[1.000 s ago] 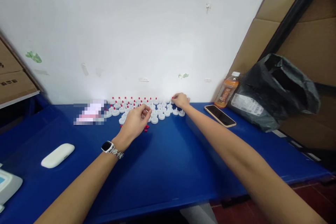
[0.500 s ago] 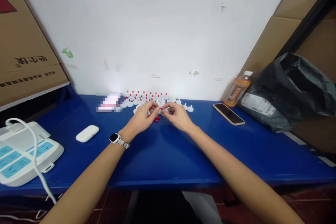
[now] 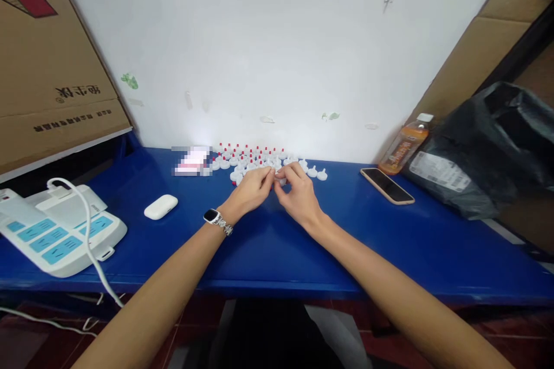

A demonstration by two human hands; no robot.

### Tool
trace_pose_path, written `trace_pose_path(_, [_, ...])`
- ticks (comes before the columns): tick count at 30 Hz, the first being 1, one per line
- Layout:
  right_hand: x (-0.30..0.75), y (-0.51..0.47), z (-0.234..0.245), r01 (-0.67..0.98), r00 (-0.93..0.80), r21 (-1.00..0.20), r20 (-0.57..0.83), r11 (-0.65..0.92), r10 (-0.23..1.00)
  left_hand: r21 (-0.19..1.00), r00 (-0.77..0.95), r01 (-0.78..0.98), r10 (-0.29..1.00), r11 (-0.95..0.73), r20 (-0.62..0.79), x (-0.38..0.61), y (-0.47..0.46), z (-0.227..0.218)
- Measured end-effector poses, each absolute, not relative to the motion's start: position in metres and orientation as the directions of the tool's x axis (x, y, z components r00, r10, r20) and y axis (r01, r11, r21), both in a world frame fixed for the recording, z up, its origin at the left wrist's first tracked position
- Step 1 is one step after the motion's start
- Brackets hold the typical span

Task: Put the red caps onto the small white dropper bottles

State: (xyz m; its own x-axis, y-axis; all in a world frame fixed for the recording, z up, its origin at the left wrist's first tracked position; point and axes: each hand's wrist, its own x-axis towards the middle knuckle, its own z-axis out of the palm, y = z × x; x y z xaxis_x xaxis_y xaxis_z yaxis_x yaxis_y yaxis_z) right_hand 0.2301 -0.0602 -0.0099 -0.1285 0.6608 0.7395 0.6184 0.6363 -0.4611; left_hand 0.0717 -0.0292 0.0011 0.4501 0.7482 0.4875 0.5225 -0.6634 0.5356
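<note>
My left hand (image 3: 254, 189) and my right hand (image 3: 299, 191) meet fingertip to fingertip over the blue table. Both are closed in a pinch. White plastic shows between the right thumb and fingers, apparently a white nozzle cap (image 3: 283, 181). What the left fingertips pinch is too small and covered to make out. Behind the hands stand several white nozzle caps with red tips (image 3: 251, 155). To the right are white nozzle caps without red tips (image 3: 322, 174). A bit of red (image 3: 234, 183) peeks out left of my left hand.
On the left lie a white power strip (image 3: 64, 236) with its cable and a white earbud case (image 3: 161, 207). A phone (image 3: 387, 186), an orange drink bottle (image 3: 404, 144) and a black plastic bag (image 3: 480, 155) are on the right. A white wall (image 3: 277, 46) closes off the back.
The view has shifted, so things sit a little differently in the picture. My hands stay close together; the red pieces seen below them earlier are now mostly hidden behind the fingers.
</note>
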Motion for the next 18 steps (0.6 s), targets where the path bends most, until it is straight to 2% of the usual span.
trace_pose_path(10, [0.224,-0.055,-0.008,0.793,-0.194,-0.235,0.777,0.562,0.599,0.738,0.265,0.455,0.867,-0.498,0.421,0.080,-0.029,0.004])
trace_pose_path(18, [0.224,-0.055,-0.005,0.826,-0.173,-0.194,0.807,0.529,0.565,0.798,0.218,0.396,0.891,-0.453,0.398,0.087,-0.029,0.006])
